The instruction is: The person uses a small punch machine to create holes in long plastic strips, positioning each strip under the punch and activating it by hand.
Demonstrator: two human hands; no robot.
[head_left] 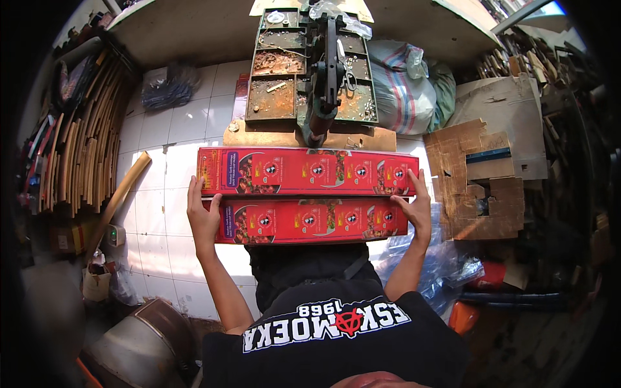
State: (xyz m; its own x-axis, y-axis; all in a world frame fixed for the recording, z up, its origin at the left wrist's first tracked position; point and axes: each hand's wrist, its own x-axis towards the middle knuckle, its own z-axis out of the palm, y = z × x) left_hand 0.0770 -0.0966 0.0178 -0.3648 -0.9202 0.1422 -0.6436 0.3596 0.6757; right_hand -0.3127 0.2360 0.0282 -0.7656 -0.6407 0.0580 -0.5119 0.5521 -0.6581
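Two long red printed cardboard cartons lie side by side across my front, the far carton (294,171) a little longer than the near carton (310,221). A narrow dark gap runs between them; whether they are joined underneath is hidden. At their left ends, my left hand (204,213) has its fingers along the far carton and its thumb at the near one. My right hand (417,204) holds the right ends in a similar way, thumb at the gap. Both hands are closed on the pair.
Beyond the cartons stands a dark metal press (323,71) over a compartment tray (272,97) with small metal parts and scissors (349,77). Stacked cardboard sheets (81,136) line the left. A woven sack (401,87), cut cardboard (479,187) and clear plastic (427,258) lie right.
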